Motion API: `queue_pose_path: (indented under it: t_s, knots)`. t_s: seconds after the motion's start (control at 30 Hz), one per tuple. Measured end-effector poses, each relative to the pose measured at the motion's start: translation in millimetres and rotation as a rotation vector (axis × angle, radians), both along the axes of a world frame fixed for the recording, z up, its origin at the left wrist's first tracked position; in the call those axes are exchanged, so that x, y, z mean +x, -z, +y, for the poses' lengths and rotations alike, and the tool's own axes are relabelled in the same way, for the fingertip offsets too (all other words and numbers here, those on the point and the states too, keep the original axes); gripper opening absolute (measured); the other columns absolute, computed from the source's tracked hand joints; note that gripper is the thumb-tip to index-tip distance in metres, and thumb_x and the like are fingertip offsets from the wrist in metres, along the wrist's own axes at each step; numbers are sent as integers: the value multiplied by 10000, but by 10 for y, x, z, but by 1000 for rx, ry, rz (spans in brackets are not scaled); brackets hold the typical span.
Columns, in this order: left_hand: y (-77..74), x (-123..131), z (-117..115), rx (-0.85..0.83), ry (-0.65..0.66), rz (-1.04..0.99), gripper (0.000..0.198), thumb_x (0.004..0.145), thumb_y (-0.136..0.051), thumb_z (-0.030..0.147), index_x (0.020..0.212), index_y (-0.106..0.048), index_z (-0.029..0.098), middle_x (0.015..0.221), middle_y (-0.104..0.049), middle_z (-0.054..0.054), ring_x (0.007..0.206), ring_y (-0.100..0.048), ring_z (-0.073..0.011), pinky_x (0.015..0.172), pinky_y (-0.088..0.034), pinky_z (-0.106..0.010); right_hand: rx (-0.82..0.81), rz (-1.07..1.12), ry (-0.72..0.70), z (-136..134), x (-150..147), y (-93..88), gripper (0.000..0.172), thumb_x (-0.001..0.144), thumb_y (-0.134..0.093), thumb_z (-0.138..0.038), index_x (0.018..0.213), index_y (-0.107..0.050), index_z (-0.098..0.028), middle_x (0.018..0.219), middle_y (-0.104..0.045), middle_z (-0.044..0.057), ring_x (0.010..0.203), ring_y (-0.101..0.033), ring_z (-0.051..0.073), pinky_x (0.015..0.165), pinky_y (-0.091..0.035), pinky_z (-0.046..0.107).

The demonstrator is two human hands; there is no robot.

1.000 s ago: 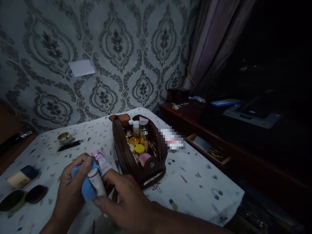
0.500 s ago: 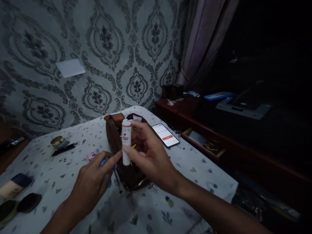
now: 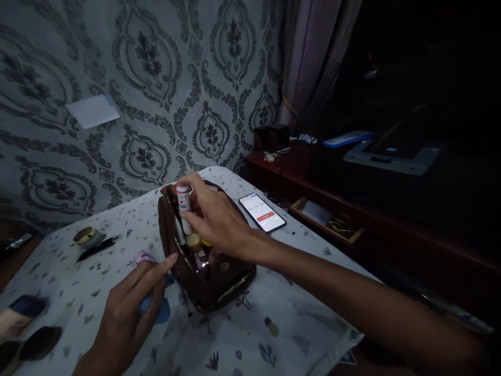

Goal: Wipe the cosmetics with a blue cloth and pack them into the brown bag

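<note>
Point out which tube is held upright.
The white tube with the red mark, held by the right hand over the brown bag; the pink tube lies flat on the tablecloth.

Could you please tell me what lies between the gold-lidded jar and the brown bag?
In the head view, a black pen lies beside the gold-lidded jar; past it, printed tablecloth runs to the brown bag.

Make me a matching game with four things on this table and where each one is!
1 white tube
2 phone
3 blue cloth
4 gold-lidded jar

a under the left hand
b by the black pen
c in the right hand, over the brown pouch
d flat, screen up, right of the pouch

Pairs: 1-c, 2-d, 3-a, 4-b.
</note>
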State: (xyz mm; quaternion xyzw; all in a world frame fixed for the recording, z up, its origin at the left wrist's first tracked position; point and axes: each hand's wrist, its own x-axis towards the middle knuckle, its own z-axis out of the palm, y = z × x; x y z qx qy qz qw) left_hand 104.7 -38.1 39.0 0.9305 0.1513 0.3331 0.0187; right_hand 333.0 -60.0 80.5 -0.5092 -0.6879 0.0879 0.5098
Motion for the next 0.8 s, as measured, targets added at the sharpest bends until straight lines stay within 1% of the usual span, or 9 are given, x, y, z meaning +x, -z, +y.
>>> queue_pose_path:
  t_s: [0.13, 0.27, 0.33, 0.43, 0.6, 0.7, 0.8]
  knots:
    - [9, -43, -24, -17, -46, 6, 408, 968, -492, 117, 1360, -560, 207, 863, -618, -30, 799, -647, -97, 673, -495, -127, -44, -142, -46, 144, -85, 77, 393, 862, -515, -107, 1228, -401, -194, 968, -625, 46, 879, -626, 212, 774, -474, 314]
    - [24, -87, -34, -36, -42, 5, 410, 961, -504, 135, 1357, -568, 221, 804, -615, -10, 740, -651, -98, 646, -506, -130, -149, -222, -42, 217, -139, 138, 363, 864, -486, -108, 1193, -360, -197, 877, -602, 27, 770, -614, 212, 662, -448, 291]
    - [37, -91, -38, -41, -55, -2, 417, 959, -514, 147, 1364, -567, 231, 802, -629, -11, 742, -662, -103, 631, -509, -131, -199, -242, -40, 233, -160, 148, 328, 866, -480, -108, 1155, -356, -203, 845, -602, 20, 747, -611, 210, 643, -439, 282]
    - [52, -82, -47, -47, -77, -2, 411, 963, -516, 161, 1363, -571, 233, 834, -659, -23, 779, -682, -109, 634, -520, -136, -259, -259, -46, 241, -189, 155, 308, 860, -479, -93, 1122, -358, -200, 864, -633, 42, 757, -617, 209, 642, -442, 280]
    - [77, -102, -40, -32, -98, -6, 370, 968, -520, 187, 1329, -595, 214, 943, -715, -54, 905, -713, -122, 719, -556, -156, -378, -346, -45, 235, -210, 140, 340, 851, -459, -67, 1164, -368, -165, 872, -678, 93, 729, -633, 229, 611, -438, 295]
    - [92, -117, -29, -28, -110, 15, 370, 962, -538, 203, 1326, -599, 214, 1020, -740, -64, 949, -724, -138, 786, -577, -190, -404, -369, -51, 228, -202, 99, 357, 839, -463, -52, 1170, -380, -154, 923, -696, 123, 765, -658, 241, 611, -449, 297]
    - [87, -95, -38, -20, -117, -7, 339, 959, -547, 212, 1290, -616, 216, 1085, -752, -65, 959, -733, -144, 829, -578, -201, -456, -370, -29, 219, -201, 49, 382, 822, -466, -30, 1183, -399, -135, 974, -706, 152, 821, -684, 259, 621, -466, 301]
